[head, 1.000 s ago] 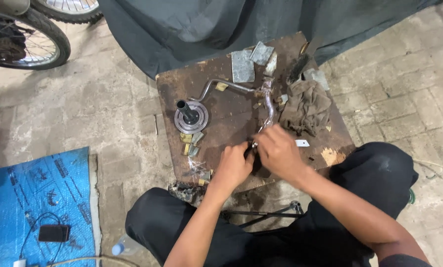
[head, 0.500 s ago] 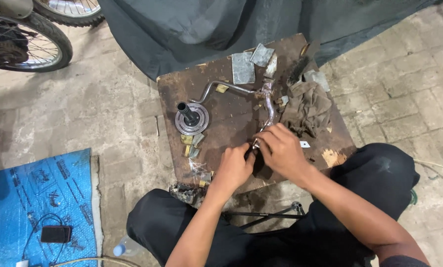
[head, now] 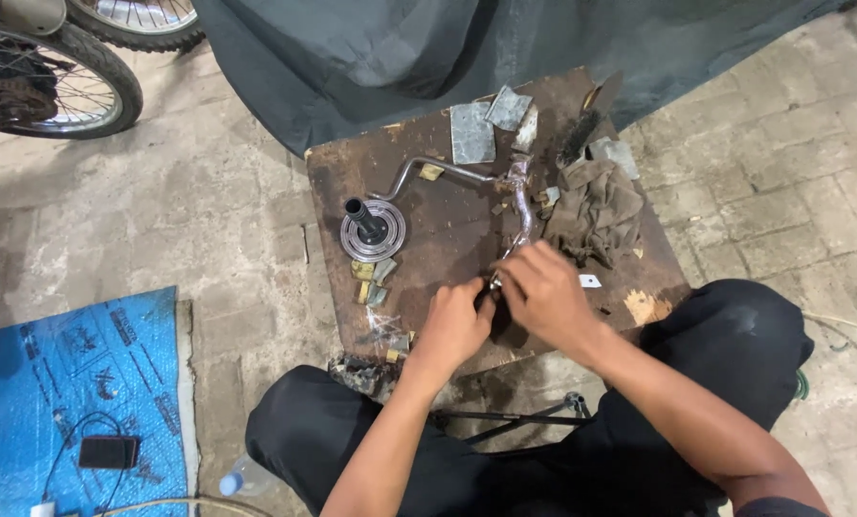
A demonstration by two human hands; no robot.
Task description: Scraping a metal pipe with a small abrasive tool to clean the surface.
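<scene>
Nearest, black-trousered knees under the near edge of a worn wooden board (head: 428,191). Just beyond, left hand (head: 452,325) and right hand (head: 543,292) pressed together over the near end of a bent chrome lever (head: 522,206); fingers curled narrow around it, exact grip hidden between the hands, small part there impossible to make out. Further left, a round metal clutch hub (head: 373,232) standing upright, brass scraps just beside. Right, a crumpled grey rag (head: 596,206). Farthest, sandpaper pieces (head: 471,132), dark tarpaulin (head: 447,48), a motorcycle wheel (head: 55,81) cut off at the frame.
</scene>
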